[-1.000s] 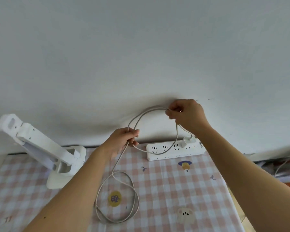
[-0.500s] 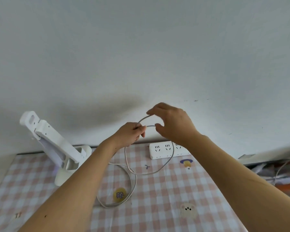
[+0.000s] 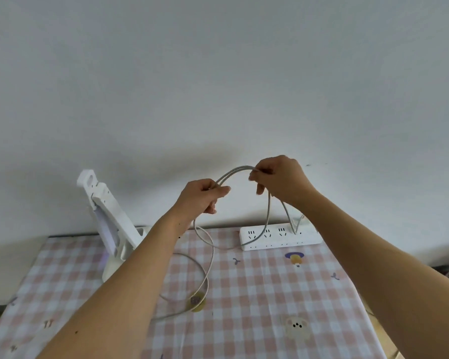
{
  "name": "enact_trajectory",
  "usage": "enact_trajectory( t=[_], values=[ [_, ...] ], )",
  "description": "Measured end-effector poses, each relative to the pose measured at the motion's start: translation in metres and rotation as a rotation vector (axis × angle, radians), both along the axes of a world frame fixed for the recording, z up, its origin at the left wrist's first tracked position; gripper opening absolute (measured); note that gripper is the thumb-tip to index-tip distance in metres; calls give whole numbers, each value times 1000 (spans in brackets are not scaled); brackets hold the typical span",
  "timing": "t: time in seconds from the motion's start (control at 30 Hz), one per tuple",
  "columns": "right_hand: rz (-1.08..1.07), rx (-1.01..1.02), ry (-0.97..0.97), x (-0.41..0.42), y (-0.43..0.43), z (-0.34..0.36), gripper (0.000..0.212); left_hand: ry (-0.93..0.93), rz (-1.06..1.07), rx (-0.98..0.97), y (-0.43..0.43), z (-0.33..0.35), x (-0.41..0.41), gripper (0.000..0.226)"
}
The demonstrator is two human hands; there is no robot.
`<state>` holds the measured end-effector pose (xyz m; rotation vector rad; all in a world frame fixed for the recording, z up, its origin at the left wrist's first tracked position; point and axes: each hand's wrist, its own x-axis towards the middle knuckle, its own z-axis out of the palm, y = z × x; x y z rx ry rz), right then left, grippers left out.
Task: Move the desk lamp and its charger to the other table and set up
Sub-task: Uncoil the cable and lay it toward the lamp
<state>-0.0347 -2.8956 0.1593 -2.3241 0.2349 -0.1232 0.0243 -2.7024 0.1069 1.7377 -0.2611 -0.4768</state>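
A left hand (image 3: 202, 195) and right hand (image 3: 280, 177) each pinch a thin, smooth grey charger cable (image 3: 235, 171) that arches doubled between them. The angular white plastic desk lamp (image 3: 109, 218) stands down-left of the left hand.

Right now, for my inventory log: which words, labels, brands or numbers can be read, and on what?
None can be read.
White plastic power strip: tiny dark marks under the sockets, too small.
Pink checked tablecloth: yellow round print, blurred.
White folding desk lamp: no label shows.
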Motion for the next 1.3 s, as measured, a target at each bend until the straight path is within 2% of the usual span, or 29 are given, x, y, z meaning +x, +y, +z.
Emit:
enact_trajectory(
  t=[0.1, 0.23, 0.33, 0.4, 0.5, 0.63, 0.7, 0.77, 0.8, 0.87, 0.93, 0.97, 1.03, 1.17, 1.23, 1.3],
  values=[
    [-119, 220, -26, -1, -6, 3, 15, 60, 37, -36, 8, -10, -4, 33],
    [-231, 352, -81, -5, -17, 0, 13, 63, 73, 41, 12, -17, -10, 30],
    [-228, 274, -51, -8, -25, -5, 9, 142, 164, -129, 7, -11, -13, 26],
    [-197, 222, -35, -10, -27, -5, 10, 132, 216, -198, 2, -2, -12, 26],
    [-223, 154, -82, -14, -31, 2, 36, 71, 221, -204, -6, 15, -10, 25],
    [-362, -48, -236, -19, -34, 10, 32, 20, 170, -159, -12, 27, -10, 15],
    [-370, -79, -113, -23, -35, 9, 46, 29, 160, -197, -16, 29, -12, 11],
    [-307, -81, 110, -27, -37, 2, 65, 38, 182, -225, -19, 29, -14, 11],
    [-266, -75, 219, -30, -38, -3, 65, 31, 199, -222, -20, 30, -14, 12],
    [-225, -60, 351, -35, -41, -16, 39, -3, 219, -188, -19, 29, -12, 13],
    [-259, -49, 349, -40, -45, -26, 13, -42, 235, -146, -15, 26, -11, 14],
    [-285, -44, 326, -41, -48, -30, 12, -57, 246, -122, -12, 24, -9, 15],
    [-278, 34, 279, -42, -55, -34, 15, -64, 265, -84, -7, 20, -8, 16],
    [-69, 400, 330, -37, -41, -28, 54, 27, 271, -175, -13, 14, -11, 15],
    [-35, 395, 351, -31, -26, -33, 62, 85, 263, -275, -22, 13, -15, 12],
    [-72, 285, 343, -25, -15, -41, 46, 116, 256, -333, -27, 12, -15, 12]
  ],
)
